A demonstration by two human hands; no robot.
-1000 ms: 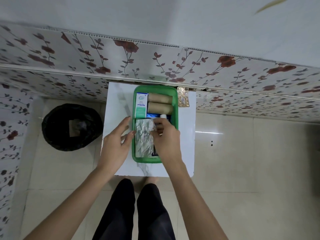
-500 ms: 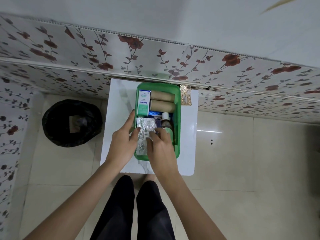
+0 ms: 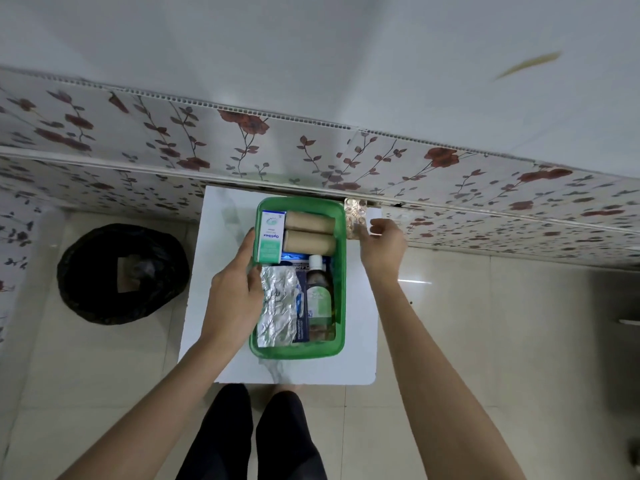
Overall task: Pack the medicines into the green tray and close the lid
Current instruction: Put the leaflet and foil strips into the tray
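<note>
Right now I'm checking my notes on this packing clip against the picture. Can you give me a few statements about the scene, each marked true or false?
1. The bottle lies inside the green tray. True.
2. The blister pack is already in the tray. False: it sits on the table, outside the tray's far right corner.
3. The right hand is at the blister pack. True; whether it grips it yet is unclear.
4. The left hand is down by the bin. False: it rests at the tray's left side, beside the foil strip.
5. A lid covers the tray. False: the tray is open, and the two rolls show inside.
</note>
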